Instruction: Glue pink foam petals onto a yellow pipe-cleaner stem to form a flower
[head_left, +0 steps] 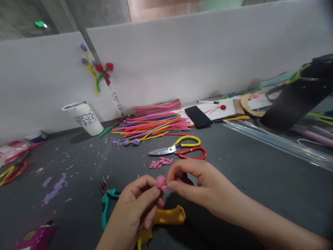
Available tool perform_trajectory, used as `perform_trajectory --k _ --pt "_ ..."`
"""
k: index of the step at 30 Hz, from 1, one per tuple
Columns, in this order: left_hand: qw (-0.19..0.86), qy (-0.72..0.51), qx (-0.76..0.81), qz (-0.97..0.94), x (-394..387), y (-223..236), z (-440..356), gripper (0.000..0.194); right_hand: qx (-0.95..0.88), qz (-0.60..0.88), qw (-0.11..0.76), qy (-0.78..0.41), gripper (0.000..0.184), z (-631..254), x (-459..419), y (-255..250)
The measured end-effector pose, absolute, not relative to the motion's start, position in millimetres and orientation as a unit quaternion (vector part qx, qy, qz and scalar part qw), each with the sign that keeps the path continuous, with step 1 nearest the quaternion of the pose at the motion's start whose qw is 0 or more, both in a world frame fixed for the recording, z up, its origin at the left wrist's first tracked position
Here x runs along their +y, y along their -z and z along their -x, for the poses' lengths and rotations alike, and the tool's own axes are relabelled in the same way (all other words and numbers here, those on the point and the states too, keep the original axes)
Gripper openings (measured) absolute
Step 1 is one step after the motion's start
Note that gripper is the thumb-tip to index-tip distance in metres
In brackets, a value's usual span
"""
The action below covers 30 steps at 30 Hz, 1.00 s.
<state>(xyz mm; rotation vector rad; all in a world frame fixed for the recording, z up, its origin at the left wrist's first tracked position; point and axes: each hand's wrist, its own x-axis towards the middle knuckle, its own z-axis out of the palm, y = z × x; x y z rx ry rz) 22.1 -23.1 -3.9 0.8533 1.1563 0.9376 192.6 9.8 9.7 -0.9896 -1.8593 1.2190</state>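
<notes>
Both hands meet over the dark table, pinching a small pink fuzzy ball (161, 182) of pipe cleaner between them. My left hand (135, 208) grips it from the left with thumb and forefinger closed. My right hand (192, 184) pinches its right side with fingertips closed. Under my left hand lies a yellow glue gun (169, 217). Teal pliers (106, 205) lie just left of it. Small pink pipe-cleaner pieces (160, 162) sit behind the hands.
Scissors with yellow and red handles (179, 150), a pile of coloured pipe cleaners (156, 121), a black phone (198, 116), a white paper cup (84, 118) and purple scraps (53, 189) lie around. Pipe-cleaner flowers (97, 69) hang on the white partition. A black object (296, 97) stands right.
</notes>
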Motion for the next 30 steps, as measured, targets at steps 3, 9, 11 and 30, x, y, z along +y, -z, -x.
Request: perform_trajectory --k 3,9,11,30 --pt "0.647 -0.413 0.512 -0.385 -23 5 -22 0.018 -0.715 0.387 0.351 -0.464 0.009 -192 10 -8" --pt "0.655 -0.407 0.517 -0.373 -24 5 -23 0.019 -0.736 0.401 0.372 -0.398 0.01 -192 7 -4" --pt "0.661 -0.413 0.512 -0.36 -24 4 -23 0.019 -0.764 0.4 0.4 -0.311 0.01 -192 4 -3" --pt "0.649 -0.461 0.489 -0.356 -29 10 -28 0.029 -0.82 0.32 0.474 -0.021 0.01 -181 -7 10"
